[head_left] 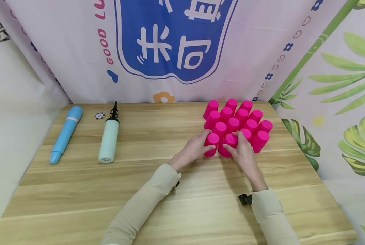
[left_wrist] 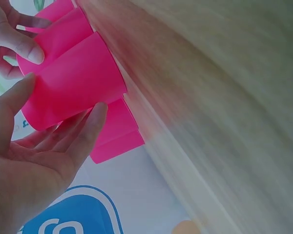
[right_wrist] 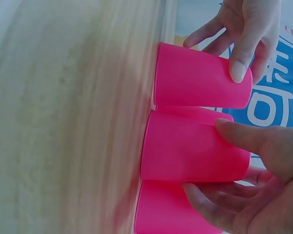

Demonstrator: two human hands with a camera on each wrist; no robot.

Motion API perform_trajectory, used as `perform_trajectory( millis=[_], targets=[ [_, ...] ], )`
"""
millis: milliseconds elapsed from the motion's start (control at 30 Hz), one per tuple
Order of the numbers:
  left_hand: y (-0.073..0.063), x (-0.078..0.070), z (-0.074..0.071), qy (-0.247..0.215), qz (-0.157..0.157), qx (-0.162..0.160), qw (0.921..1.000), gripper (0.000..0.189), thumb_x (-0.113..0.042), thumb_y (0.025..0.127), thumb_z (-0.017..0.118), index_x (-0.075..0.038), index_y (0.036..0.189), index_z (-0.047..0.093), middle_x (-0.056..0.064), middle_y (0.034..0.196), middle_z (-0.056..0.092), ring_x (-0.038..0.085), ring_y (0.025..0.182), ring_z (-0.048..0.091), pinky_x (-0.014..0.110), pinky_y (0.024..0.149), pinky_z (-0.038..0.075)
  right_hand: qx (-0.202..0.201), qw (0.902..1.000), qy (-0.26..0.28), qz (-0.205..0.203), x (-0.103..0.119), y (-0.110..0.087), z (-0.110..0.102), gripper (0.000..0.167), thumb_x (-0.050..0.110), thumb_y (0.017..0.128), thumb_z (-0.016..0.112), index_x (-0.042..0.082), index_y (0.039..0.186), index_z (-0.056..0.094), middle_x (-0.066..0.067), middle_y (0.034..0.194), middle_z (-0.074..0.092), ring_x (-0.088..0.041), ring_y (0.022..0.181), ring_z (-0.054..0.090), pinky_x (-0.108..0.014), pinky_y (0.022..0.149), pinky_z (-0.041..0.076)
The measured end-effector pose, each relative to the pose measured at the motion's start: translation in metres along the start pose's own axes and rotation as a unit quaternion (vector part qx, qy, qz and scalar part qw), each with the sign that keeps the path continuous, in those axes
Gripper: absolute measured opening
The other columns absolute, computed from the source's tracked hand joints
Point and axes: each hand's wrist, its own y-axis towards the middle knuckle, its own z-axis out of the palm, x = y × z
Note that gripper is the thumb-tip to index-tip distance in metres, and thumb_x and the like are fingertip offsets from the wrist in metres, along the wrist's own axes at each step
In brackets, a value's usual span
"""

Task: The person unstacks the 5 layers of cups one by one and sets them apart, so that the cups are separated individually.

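Observation:
Several bright pink cups (head_left: pixel 233 124) stand upside down in a tight cluster at the right of the table. My left hand (head_left: pixel 195 147) grips the front-left cup (left_wrist: pixel 75 80), its thumb on the near side and its fingers round the far side. Just to the right, my right hand (head_left: pixel 244 151) holds the neighbouring front cup (right_wrist: pixel 195 148) between thumb and fingers. In the right wrist view, both cups have their rims down at the tabletop. More pink cups press close behind and beside them, partly hidden by the hands.
A mint-green hand pump (head_left: pixel 109 140) with a black nozzle lies on the left of the wooden table (head_left: pixel 158 136). Beyond it are a light-blue tube-shaped thing (head_left: pixel 66 134) and a small round chip (head_left: pixel 99 116). A printed curtain (head_left: pixel 78 51) hangs behind the table's back edge.

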Motion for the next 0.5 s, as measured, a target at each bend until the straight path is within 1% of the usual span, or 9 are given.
perform_trajectory(
  millis=[67,167,200,300,333,400,433,467,500],
  targets=[
    [-0.001,0.002,-0.001,-0.001,-0.009,0.002,1.0000,0.070,-0.029,0.089,0.069,-0.005,0.145,0.034,0.011,0.140,0.048,0.024,0.123,0.051,0.038,0.099,0.047,0.002,1.0000,0.003,-0.002,-0.001,0.001,0.002,0.057,0.015,0.082,0.077,-0.004,0.126,0.045,-0.028,0.125,0.055,-0.042,0.111,0.057,-0.054,0.092,0.049],
    [-0.007,0.007,-0.005,-0.002,-0.015,-0.004,0.9999,0.077,-0.029,0.088,0.071,-0.004,0.148,0.029,0.014,0.144,0.045,0.025,0.118,0.055,0.039,0.096,0.050,-0.002,0.9999,0.009,-0.008,-0.004,0.001,0.006,0.059,0.015,0.082,0.077,-0.003,0.128,0.046,-0.026,0.124,0.055,-0.042,0.110,0.056,-0.053,0.091,0.049],
    [-0.011,0.009,-0.007,0.001,-0.016,-0.007,0.9998,0.078,-0.029,0.088,0.071,-0.004,0.149,0.029,0.014,0.143,0.046,0.025,0.112,0.057,0.038,0.093,0.052,-0.006,0.9999,0.010,-0.013,-0.005,0.001,0.007,0.059,0.015,0.082,0.077,-0.004,0.129,0.046,-0.026,0.124,0.055,-0.042,0.110,0.056,-0.054,0.091,0.049],
    [-0.023,0.014,-0.013,0.018,-0.014,-0.027,0.9994,0.076,-0.028,0.088,0.071,-0.005,0.148,0.031,0.014,0.142,0.047,0.026,0.110,0.059,0.038,0.092,0.052,-0.020,0.9994,0.010,-0.027,-0.009,-0.001,0.006,0.062,0.014,0.081,0.079,-0.004,0.130,0.046,-0.026,0.124,0.054,-0.042,0.111,0.055,-0.054,0.092,0.048],
    [-0.027,0.017,-0.016,0.026,-0.015,-0.034,0.9990,0.074,-0.028,0.089,0.070,-0.005,0.148,0.032,0.014,0.143,0.047,0.027,0.113,0.058,0.039,0.094,0.051,-0.026,0.9991,0.006,-0.033,-0.009,-0.002,0.005,0.064,0.013,0.080,0.079,-0.005,0.131,0.045,-0.027,0.125,0.053,-0.043,0.112,0.054,-0.055,0.093,0.047],
    [-0.036,0.022,-0.021,0.042,-0.020,-0.043,0.9980,0.071,-0.028,0.090,0.069,-0.005,0.147,0.035,0.014,0.143,0.046,0.027,0.116,0.057,0.040,0.097,0.049,-0.037,0.9984,-0.004,-0.042,-0.009,-0.006,0.001,0.068,0.014,0.081,0.079,-0.006,0.134,0.042,-0.029,0.126,0.051,-0.044,0.112,0.054,-0.056,0.093,0.047],
    [-0.040,0.025,-0.025,0.051,-0.021,-0.047,0.9974,0.068,-0.029,0.091,0.068,-0.004,0.146,0.036,0.014,0.144,0.046,0.028,0.120,0.055,0.041,0.098,0.048,-0.043,0.9980,-0.010,-0.045,-0.007,-0.009,-0.001,0.069,0.015,0.081,0.078,-0.006,0.136,0.041,-0.029,0.127,0.050,-0.044,0.111,0.054,-0.056,0.092,0.048],
    [-0.045,0.028,-0.028,0.058,-0.018,-0.051,0.9969,0.066,-0.028,0.091,0.067,-0.003,0.145,0.037,0.015,0.143,0.046,0.029,0.119,0.055,0.042,0.098,0.048,-0.053,0.9972,-0.019,-0.050,-0.005,-0.012,-0.005,0.070,0.016,0.082,0.078,-0.007,0.137,0.040,-0.030,0.127,0.049,-0.045,0.109,0.056,-0.056,0.089,0.050],
    [-0.049,0.031,-0.032,0.069,-0.011,-0.055,0.9960,0.064,-0.027,0.092,0.066,-0.002,0.144,0.039,0.016,0.141,0.048,0.029,0.115,0.058,0.042,0.095,0.050,-0.064,0.9960,-0.028,-0.055,-0.002,-0.016,-0.008,0.070,0.016,0.083,0.077,-0.007,0.137,0.040,-0.030,0.126,0.049,-0.045,0.107,0.057,-0.056,0.086,0.051]
  ],
)
